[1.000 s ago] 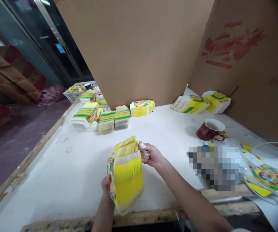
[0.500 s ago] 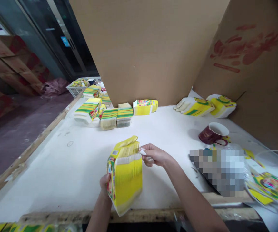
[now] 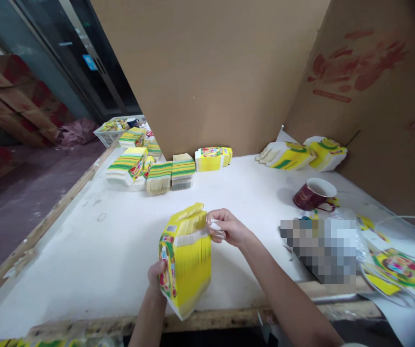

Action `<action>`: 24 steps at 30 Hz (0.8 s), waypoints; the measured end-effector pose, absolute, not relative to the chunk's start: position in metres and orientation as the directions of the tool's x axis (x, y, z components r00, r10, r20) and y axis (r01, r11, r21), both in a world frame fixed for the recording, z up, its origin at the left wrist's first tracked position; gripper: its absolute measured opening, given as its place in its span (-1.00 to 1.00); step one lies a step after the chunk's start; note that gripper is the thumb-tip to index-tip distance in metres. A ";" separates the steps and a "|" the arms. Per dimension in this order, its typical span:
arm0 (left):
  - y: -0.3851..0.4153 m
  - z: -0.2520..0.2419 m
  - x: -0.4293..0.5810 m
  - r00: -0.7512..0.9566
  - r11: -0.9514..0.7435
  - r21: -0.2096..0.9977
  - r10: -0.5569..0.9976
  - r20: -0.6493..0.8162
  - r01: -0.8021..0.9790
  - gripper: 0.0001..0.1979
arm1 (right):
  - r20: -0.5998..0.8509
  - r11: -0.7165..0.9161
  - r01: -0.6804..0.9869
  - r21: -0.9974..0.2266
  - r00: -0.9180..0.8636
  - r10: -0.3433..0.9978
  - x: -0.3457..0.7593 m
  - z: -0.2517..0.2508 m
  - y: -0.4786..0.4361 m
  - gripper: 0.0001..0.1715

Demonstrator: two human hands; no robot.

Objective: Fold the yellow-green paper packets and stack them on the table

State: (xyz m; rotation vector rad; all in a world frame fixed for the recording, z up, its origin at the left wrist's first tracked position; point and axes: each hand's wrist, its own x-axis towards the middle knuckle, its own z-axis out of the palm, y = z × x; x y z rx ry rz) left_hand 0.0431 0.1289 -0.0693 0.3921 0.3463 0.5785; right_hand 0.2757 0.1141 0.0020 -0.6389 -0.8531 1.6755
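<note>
A thick stack of flat yellow printed cartons [image 3: 189,262] stands on edge near the front of the white table [image 3: 84,260]. My left hand [image 3: 157,277] grips the stack from its lower left side. My right hand [image 3: 225,227] is closed at the stack's upper right corner, its fingers pinched on the top flaps.
More carton stacks [image 3: 149,168] lie at the back left, one [image 3: 213,159] at the back middle, two [image 3: 301,154] at the back right. A dark red mug [image 3: 312,194] stands right of centre. Cardboard walls [image 3: 211,72] close the back and right. Printed sheets [image 3: 398,267] lie at the right.
The stack has been turned slightly in my hands and my right hand has shifted along the top flaps; the camera moved a little.
</note>
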 end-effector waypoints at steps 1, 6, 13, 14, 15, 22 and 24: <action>0.128 -0.067 0.045 0.811 0.774 0.462 0.559 -0.174 -0.434 -0.71 | 0.008 -0.147 -0.543 -0.827 -0.273 0.962 0.277 0.002 0.113 -0.63; 0.129 -0.058 0.052 0.867 0.776 0.483 0.494 -0.063 -0.406 -0.75 | 0.013 -0.085 -0.421 -0.903 -0.224 0.974 0.280 0.009 0.110 -0.70; 0.134 -0.069 0.046 0.827 0.777 0.505 0.527 -0.194 -0.377 -0.71 | 0.020 -0.053 -0.393 -0.918 -0.180 0.983 0.270 0.012 0.108 -0.69; 0.134 -0.069 0.045 0.821 0.783 0.509 0.523 -0.228 -0.358 -0.68 | -0.001 -0.090 -0.370 -0.925 -0.233 0.973 0.269 0.012 0.108 -0.69; 0.133 -0.068 0.045 0.814 0.788 0.512 0.521 -0.258 -0.342 -0.65 | -0.031 -0.132 -0.347 -0.929 -0.283 0.959 0.269 0.011 0.108 -0.69; 0.134 -0.064 0.043 0.785 0.789 0.529 0.529 -0.323 -0.314 -0.69 | -0.001 -0.115 -0.512 -0.851 -0.217 0.976 0.263 0.004 0.111 -0.61; 0.136 -0.065 0.042 0.781 0.786 0.534 0.531 -0.328 -0.311 -0.70 | 0.033 -0.060 -0.574 -0.817 -0.150 0.988 0.260 0.003 0.112 -0.60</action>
